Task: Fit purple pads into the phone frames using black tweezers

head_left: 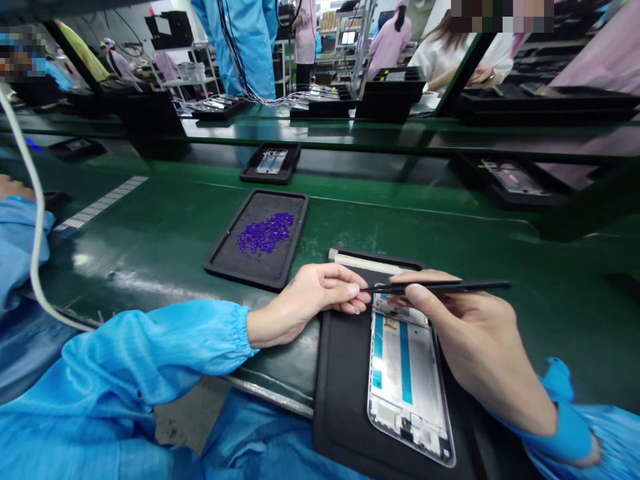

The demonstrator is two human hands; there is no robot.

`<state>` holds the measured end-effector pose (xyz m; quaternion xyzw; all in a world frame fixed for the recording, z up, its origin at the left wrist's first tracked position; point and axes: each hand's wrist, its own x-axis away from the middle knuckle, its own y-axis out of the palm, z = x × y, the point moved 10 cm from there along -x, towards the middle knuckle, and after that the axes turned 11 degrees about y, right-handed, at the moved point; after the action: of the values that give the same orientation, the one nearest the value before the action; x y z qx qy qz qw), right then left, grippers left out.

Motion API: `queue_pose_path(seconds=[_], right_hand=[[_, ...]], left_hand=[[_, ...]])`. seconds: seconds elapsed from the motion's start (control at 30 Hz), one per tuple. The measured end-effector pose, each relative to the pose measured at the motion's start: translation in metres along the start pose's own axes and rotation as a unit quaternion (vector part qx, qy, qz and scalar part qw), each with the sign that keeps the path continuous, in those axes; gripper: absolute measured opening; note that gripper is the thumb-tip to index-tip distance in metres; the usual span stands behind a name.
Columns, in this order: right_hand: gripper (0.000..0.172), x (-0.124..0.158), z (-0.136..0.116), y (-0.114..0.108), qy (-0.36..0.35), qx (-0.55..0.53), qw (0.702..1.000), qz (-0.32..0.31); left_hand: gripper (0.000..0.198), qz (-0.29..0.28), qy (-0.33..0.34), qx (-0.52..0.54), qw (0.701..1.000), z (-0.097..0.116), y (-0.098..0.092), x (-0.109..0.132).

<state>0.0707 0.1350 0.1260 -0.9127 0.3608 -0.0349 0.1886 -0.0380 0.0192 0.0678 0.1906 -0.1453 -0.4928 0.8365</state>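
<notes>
Black tweezers (465,286) are gripped in my right hand (465,327), pointing left above a phone frame. Their tips meet the pinched thumb and fingers of my left hand (320,293), where a tiny purple piece (362,290) seems to show. Below both hands, the silver phone frame (420,373) with blue strips lies on a black tray (340,400). My right hand covers part of its upper right edge. To the left of that tray, many small purple pieces (267,233) lie scattered in another black tray (220,263).
Further back on the green bench (175,220) is a small black tray (245,175) holding another phone frame (271,161). A white cable (37,233) hangs at the left, near another person's sleeve (20,247). A dark rail (300,137) crosses behind.
</notes>
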Motion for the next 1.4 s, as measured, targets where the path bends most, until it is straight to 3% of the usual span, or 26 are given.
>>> queue_pose_path(seconds=[0.37, 0.43, 0.5, 0.57, 0.63, 0.7, 0.77, 1.0, 1.13, 1.23, 1.27, 1.33, 1.4], right_hand=[[0.021, 0.000, 0.002, -0.001, 0.003, -0.022, 1.000, 0.000], [0.023, -0.001, 0.004, -0.006, 0.018, -0.060, 0.998, 0.010], [0.025, -0.005, 0.009, -0.015, 0.046, -0.111, 0.992, 0.031], [0.024, -0.012, 0.016, -0.024, 0.070, -0.158, 0.984, 0.051], [0.025, -0.021, 0.022, -0.030, 0.081, -0.182, 0.978, 0.056], [0.025, -0.029, 0.030, -0.030, 0.094, -0.175, 0.979, 0.045], [0.025, -0.035, 0.039, -0.026, 0.107, -0.148, 0.983, 0.027], [0.025, -0.036, 0.049, -0.015, 0.133, -0.132, 0.982, -0.012], [0.027, -0.035, 0.050, -0.015, 0.150, -0.134, 0.979, -0.011], [0.028, -0.034, 0.050, -0.016, 0.160, -0.143, 0.977, -0.012], [0.028, -0.033, 0.049, -0.016, 0.161, -0.149, 0.975, -0.014], [0.028, -0.031, 0.048, -0.016, 0.157, -0.165, 0.974, -0.013], [0.027, -0.029, 0.046, -0.018, 0.142, -0.175, 0.974, -0.001]], left_hand=[[0.039, -0.023, 0.008, -0.024, 0.999, 0.001, 0.004, 0.001], [0.042, -0.038, 0.019, -0.054, 0.998, 0.003, 0.005, 0.000], [0.036, -0.046, 0.072, -0.136, 0.987, 0.014, 0.005, 0.001], [0.027, -0.112, 0.161, -0.272, 0.942, 0.029, 0.020, 0.008], [0.024, -0.263, 0.242, -0.396, 0.845, 0.029, 0.055, 0.029], [0.029, -0.410, 0.286, -0.462, 0.733, 0.013, 0.081, 0.058], [0.038, -0.473, 0.302, -0.501, 0.660, 0.000, 0.089, 0.075], [0.058, -0.462, 0.312, -0.603, 0.571, -0.018, 0.086, 0.070], [0.061, -0.415, 0.436, -0.646, 0.469, -0.009, 0.094, 0.071], [0.054, -0.388, 0.551, -0.634, 0.380, 0.008, 0.098, 0.084], [0.051, -0.377, 0.583, -0.620, 0.364, 0.016, 0.097, 0.089], [0.046, -0.346, 0.630, -0.592, 0.365, 0.034, 0.094, 0.095], [0.044, -0.310, 0.660, -0.563, 0.389, 0.051, 0.091, 0.099]])
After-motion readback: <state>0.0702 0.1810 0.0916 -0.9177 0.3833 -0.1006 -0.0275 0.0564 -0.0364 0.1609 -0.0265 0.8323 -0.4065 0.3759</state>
